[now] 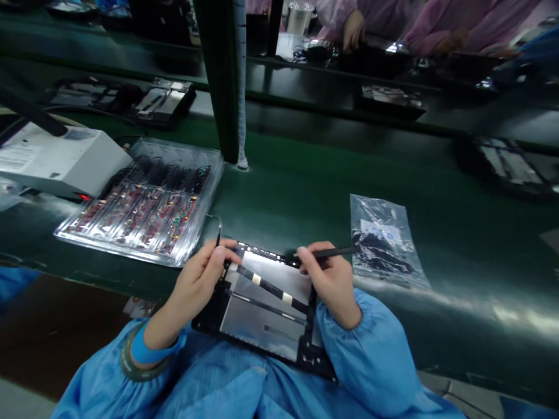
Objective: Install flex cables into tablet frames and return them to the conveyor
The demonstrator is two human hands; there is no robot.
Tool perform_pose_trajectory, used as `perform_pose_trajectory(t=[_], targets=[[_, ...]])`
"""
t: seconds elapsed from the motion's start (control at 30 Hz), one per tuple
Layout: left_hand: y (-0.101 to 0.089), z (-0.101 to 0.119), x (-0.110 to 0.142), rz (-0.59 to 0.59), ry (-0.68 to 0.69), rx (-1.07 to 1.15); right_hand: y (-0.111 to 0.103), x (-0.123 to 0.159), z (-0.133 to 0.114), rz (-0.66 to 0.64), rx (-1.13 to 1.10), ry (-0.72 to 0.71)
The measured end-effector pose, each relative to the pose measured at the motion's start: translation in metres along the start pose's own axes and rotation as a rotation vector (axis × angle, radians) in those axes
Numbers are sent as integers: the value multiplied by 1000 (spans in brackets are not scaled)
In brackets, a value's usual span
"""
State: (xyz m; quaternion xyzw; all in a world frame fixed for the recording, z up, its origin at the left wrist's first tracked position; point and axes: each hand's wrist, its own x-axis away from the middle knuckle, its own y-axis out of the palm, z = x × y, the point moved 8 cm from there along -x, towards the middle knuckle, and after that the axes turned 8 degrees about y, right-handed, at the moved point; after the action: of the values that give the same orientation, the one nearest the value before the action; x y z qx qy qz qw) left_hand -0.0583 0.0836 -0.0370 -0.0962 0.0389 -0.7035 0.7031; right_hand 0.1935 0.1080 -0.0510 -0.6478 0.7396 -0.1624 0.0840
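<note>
An opened tablet (266,314) lies tilted at the bench's front edge, partly over my lap, with its silver inner plate and dark flex strips showing. At its upper left corner, my left hand (203,273) pinches a thin dark tool (219,230) with a bent, shiny end pointing up. My left fingertips touch or hover just over the tablet; I cannot tell which. Over its upper right edge, my right hand (329,279) is closed on slim black tweezers (336,252), whose rear end points right. Their working tip is hidden by my fingers.
A clear plastic tray (174,256) of small circuit boards sits left, beside a white box (65,157). A clear bag (382,233) of black parts lies right. A dark post (220,75) rises behind. More opened devices (163,102) rest farther back; co-workers' hands (353,29) show beyond.
</note>
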Motion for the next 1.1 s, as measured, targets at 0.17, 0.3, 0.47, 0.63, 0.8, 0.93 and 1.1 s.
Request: perform_pose_trajectory(t=[0.17, 0.3, 0.47, 0.63, 0.8, 0.93, 1.1], targets=[[46, 20, 12, -299, 24, 202, 0, 4, -29, -143, -234, -148], [86, 35, 20, -497, 36, 226, 23, 16, -50, -309, -179, -66], [77, 44, 14, -303, 282, 36, 20, 28, -70, -93, -32, -171], [40, 64, 20, 148, 672, -264, 21, 52, -95, 22, 268, -615], [41, 66, 19, 152, 641, -305, 33, 72, -103, 0, 466, -854], [41, 65, 12, 117, 553, -209, 34, 73, -100, -72, 425, -815], [43, 55, 7, 59, 411, -76, 24, 62, -95, -123, 231, -635]])
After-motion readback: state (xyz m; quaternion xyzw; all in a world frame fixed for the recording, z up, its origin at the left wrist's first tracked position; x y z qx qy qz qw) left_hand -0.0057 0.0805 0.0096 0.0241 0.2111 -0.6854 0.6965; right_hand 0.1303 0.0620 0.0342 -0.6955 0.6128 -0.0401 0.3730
